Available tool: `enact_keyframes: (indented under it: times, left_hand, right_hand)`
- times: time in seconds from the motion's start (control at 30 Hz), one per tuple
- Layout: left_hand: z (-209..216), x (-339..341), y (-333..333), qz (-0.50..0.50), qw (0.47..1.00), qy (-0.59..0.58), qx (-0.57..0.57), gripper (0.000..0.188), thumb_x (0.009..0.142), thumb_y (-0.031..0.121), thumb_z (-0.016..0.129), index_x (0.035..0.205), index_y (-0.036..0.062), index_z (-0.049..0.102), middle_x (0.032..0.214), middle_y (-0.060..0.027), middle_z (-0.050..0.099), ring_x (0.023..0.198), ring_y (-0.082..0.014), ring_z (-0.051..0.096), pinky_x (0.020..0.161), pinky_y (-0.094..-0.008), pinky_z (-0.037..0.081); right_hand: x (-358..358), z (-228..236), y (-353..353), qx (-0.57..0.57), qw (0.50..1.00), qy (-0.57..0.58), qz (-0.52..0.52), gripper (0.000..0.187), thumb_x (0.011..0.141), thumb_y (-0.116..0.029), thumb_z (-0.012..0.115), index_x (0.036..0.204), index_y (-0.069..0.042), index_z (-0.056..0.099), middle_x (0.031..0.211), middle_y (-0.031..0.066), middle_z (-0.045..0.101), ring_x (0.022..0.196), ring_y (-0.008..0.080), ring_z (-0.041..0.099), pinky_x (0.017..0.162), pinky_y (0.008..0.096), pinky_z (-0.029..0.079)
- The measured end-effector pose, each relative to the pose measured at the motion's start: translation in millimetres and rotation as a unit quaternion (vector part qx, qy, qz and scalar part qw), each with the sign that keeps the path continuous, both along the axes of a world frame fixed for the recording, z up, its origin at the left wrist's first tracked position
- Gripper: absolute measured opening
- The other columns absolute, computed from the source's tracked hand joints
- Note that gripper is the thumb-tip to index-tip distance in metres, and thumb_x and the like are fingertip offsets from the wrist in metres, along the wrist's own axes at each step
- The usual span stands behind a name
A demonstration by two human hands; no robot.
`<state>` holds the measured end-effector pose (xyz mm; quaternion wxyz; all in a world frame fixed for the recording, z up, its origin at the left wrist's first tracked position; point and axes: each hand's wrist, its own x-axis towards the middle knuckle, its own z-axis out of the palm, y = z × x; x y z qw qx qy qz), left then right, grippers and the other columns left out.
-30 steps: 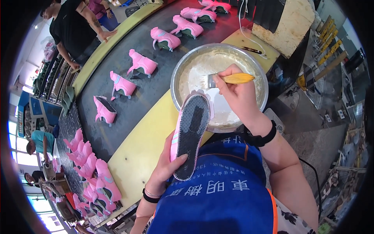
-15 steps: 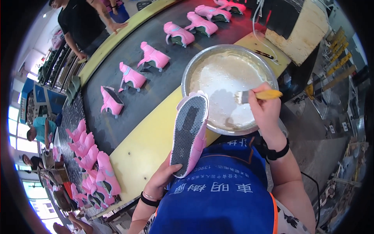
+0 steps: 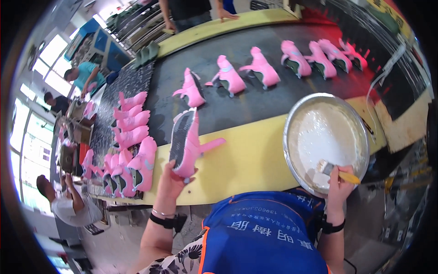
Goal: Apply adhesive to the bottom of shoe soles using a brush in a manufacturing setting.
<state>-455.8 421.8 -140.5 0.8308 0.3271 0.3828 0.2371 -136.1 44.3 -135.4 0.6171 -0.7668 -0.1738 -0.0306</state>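
Note:
My left hand [image 3: 175, 173] is closed around the heel end of a pink shoe upper [image 3: 194, 141], its dark grey stitched bottom facing left and up. The upper is held above the yellow board, its pink strap sticking out to the right. In my right hand [image 3: 338, 182] is a paintbrush with a yellow handle [image 3: 349, 177] and pale bristles. The bristles are down in a round metal basin [image 3: 286, 145], at the near side of the milky white liquid [image 3: 319, 132].
A dark conveyor belt [image 3: 214, 45] carries a row of pink shoe uppers [image 3: 264, 68]. More uppers [image 3: 132, 123] are bunched at the left. A yellow board [image 3: 246, 160] edges the belt. A person [image 3: 189, 11] stands across it; others work at left. Red light falls on the far right.
My left hand has moved the shoe upper left, away from the basin, and turned it so its strap shows. The brush has dropped lower in the basin. The whole view has swung left.

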Motion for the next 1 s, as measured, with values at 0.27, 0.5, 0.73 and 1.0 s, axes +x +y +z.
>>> enact_keyframes:
  times: [0.27,0.5,0.73,1.0]
  left_hand:
    - [-19.7,36.2,173.8,0.156,0.979,0.113,0.059,0.049,0.089,0.035,0.075,0.126,0.0074,0.059,0.11,-0.0126,0.065,0.095,-0.0317,0.065,0.074,-0.0445,0.058]
    - [-82.8,104.3,277.4,0.164,0.673,0.528,0.491,0.085,0.082,0.039,0.078,0.156,0.0241,0.039,0.137,-0.0296,0.051,0.117,-0.0451,0.06,0.093,-0.0508,0.053]
    - [-128.9,96.8,287.7,-0.043,0.659,0.596,0.456,0.083,0.092,0.035,0.066,0.161,0.0416,0.019,0.168,-0.0183,0.02,0.147,-0.0539,0.029,0.112,-0.0645,0.037]
    - [6.7,47.7,296.3,0.252,0.452,0.674,0.527,0.061,0.079,0.027,0.073,0.131,0.0002,0.055,0.123,-0.022,0.059,0.115,-0.037,0.061,0.097,-0.043,0.052]
  right_hand:
    - [-1.1,-6.6,0.6,-0.006,1.0,0.003,0.003,0.011,0.099,-0.004,0.061,0.095,-0.002,0.052,0.085,0.0012,0.053,0.069,0.0048,0.05,0.059,0.021,0.041]
    - [-3.0,-8.8,4.0,-0.031,0.999,-0.007,-0.014,0.011,0.099,-0.003,0.06,0.095,-0.001,0.05,0.085,0.0015,0.051,0.073,0.0053,0.049,0.062,0.0209,0.04]
    - [-1.2,-12.3,3.4,-0.092,0.995,-0.013,-0.021,0.011,0.099,-0.003,0.059,0.096,-0.001,0.048,0.082,0.0022,0.049,0.071,0.0066,0.049,0.063,0.0226,0.041]
    - [0.6,-15.8,6.3,-0.114,0.993,-0.038,-0.017,0.014,0.101,-0.007,0.057,0.094,-0.003,0.045,0.075,0.0022,0.046,0.059,0.0081,0.047,0.053,0.0223,0.038]
